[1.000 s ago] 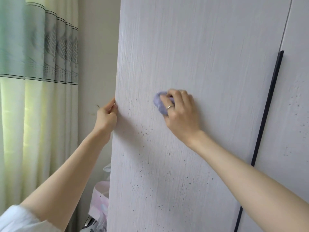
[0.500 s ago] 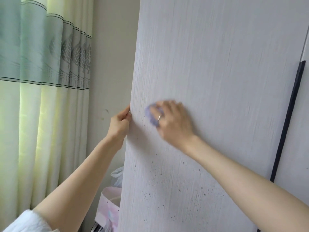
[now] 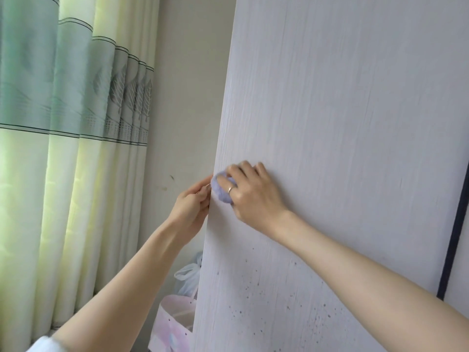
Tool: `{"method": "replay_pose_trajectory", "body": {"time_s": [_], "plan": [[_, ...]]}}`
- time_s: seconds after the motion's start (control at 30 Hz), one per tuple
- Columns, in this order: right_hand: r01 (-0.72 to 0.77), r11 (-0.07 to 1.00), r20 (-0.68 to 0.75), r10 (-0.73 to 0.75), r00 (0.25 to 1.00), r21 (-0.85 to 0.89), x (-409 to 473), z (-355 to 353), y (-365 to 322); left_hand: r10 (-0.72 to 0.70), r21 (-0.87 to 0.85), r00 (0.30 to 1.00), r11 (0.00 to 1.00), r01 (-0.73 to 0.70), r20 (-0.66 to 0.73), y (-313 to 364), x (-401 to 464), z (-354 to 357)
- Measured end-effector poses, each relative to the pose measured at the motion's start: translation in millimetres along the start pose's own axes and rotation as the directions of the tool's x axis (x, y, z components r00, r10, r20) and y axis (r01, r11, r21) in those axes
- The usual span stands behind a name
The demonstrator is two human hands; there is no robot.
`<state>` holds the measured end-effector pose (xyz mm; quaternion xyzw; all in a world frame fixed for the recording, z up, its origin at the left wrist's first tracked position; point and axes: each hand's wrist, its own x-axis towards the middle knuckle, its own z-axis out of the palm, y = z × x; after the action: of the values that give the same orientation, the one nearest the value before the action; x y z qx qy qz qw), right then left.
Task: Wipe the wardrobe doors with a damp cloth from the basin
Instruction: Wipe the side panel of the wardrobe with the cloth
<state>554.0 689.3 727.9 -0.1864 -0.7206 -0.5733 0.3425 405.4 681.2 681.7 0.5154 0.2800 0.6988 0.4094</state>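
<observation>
A pale grey wood-grain wardrobe door [image 3: 330, 110] fills the right of the view, with dark specks across its lower part. My right hand [image 3: 253, 196] grips a bunched lilac cloth [image 3: 220, 193] and presses it on the door right at its left edge. My left hand [image 3: 191, 207] grips that left edge of the door just beside the cloth, thumb on the front, fingers curled behind. A dark vertical handle strip [image 3: 454, 237] runs down the door's right side.
Green and cream curtains [image 3: 63, 148] hang at the left, with a beige wall [image 3: 187, 97] between them and the door. Below, behind the door edge, stand a pink-white paper bag [image 3: 172, 326] and a white plastic bag [image 3: 189, 273].
My right hand has slid the cloth leftward across the door to its left edge, beside my left hand. The view has shifted left; my left hand keeps its hold.
</observation>
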Motion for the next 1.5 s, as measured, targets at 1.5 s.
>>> {"method": "replay_pose_trajectory", "body": {"time_s": [1.5], "plan": [[-0.144,0.974,0.058,0.136,0.989,0.174,-114,-7,-58,-0.055,0.316,0.998,0.948,0.051,0.003,-48,-55,-7]]}}
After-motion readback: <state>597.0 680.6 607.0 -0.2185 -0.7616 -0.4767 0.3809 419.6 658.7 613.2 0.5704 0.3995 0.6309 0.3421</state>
